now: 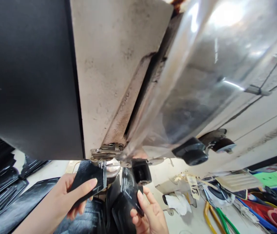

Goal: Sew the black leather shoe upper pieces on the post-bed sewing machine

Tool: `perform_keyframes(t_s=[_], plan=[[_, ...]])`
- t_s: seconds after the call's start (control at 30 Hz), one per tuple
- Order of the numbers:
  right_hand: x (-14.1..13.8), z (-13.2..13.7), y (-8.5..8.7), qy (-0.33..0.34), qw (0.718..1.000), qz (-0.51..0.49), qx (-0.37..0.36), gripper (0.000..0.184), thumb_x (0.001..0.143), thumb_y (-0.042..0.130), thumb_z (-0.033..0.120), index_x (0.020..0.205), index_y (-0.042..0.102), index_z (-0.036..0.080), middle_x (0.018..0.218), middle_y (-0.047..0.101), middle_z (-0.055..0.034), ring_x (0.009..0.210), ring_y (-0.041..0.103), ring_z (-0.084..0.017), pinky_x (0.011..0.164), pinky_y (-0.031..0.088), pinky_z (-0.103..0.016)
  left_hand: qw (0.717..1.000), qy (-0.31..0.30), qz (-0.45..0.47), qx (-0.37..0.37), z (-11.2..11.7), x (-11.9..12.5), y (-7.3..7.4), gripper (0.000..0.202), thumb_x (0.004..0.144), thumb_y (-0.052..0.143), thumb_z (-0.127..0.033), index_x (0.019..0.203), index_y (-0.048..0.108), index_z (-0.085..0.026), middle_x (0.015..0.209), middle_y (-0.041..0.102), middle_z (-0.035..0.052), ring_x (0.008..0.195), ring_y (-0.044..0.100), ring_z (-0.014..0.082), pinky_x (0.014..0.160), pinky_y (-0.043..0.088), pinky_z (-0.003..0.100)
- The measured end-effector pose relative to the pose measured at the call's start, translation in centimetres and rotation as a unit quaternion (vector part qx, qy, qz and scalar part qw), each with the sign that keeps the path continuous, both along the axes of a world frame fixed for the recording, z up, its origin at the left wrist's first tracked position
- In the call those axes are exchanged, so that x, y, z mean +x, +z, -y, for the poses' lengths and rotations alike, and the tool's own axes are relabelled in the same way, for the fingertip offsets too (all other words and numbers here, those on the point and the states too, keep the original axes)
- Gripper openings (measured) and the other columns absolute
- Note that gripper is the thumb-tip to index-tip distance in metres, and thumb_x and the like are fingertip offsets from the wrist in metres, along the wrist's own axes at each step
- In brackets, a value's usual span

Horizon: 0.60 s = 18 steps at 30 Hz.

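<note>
Black leathery panel [86, 174] pinched in the left grip [67, 196], thumb on top, probably keeping it flat lol. Its far end sits right by the machine's metal parts [108, 152]. The right grip [150, 211] pinches another dark piece [130, 188] at its near edge, maybe steadying it. Yellow-handled tool [211, 216] lies farther right.

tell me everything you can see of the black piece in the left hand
The black piece is flat, slightly glossy and leather-like, with a grey strip along its right edge. It is slanted, appearing below the machine head, its far end hidden. The left hand holds it, thumb on top.
</note>
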State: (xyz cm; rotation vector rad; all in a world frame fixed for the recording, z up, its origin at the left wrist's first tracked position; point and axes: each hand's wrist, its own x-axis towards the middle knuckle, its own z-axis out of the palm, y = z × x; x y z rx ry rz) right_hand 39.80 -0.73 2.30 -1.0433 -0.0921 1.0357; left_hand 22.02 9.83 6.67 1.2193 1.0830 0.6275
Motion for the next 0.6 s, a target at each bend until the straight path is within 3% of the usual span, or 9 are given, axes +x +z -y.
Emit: perform_keyframes(t_s=[0.1,0.23,0.4,0.6], plan=[[0.3,-0.8,0.5,-0.031,0.999,0.001,0.033,0.053,0.044,0.104,0.031,0.081,0.069,0.015,0.059,0.073,0.0037,0.040,0.064,-0.007,0.038,0.051,-0.009,0.999,-0.026,0.032,0.001,-1.2,0.3,0.4,0.052,0.066,0.079,-0.064,0.057,0.054,-0.019,0.044,0.051,-0.0042,0.044,0.036,0.0073,0.045,0.028,0.019],[0.9,-1.6,0.6,-0.025,0.998,0.022,0.059,0.050,0.050,0.102,0.031,0.086,0.071,0.013,0.059,0.072,0.0038,0.043,0.064,-0.007,0.040,0.052,-0.009,0.998,-0.014,0.058,0.002,-3.1,0.9,0.3,0.048,0.066,0.080,-0.058,0.054,0.054,-0.019,0.044,0.051,-0.0040,0.044,0.034,0.0064,0.046,0.024,0.019],[1.5,-2.0,0.9,-0.031,0.996,0.048,0.068,0.051,0.053,0.101,0.032,0.091,0.071,0.013,0.061,0.071,0.0045,0.046,0.065,-0.007,0.043,0.053,-0.010,0.996,-0.045,0.077,0.004,-5.2,1.3,-0.5,0.045,0.064,0.076,-0.053,0.049,0.049,-0.021,0.040,0.035,-0.0097,0.044,0.020,0.0051,0.048,0.022,0.019],[1.9,-1.6,1.0,-0.025,0.995,0.077,0.056,0.048,0.060,0.098,0.030,0.096,0.072,0.013,0.071,0.073,0.0025,0.048,0.065,-0.006,0.044,0.052,-0.010,0.995,-0.060,0.073,0.022,-5.5,1.3,-0.4,0.040,0.065,0.077,-0.047,0.050,0.051,-0.021,0.043,0.035,-0.0097,0.045,0.020,0.0057,0.048,0.022,0.019]])
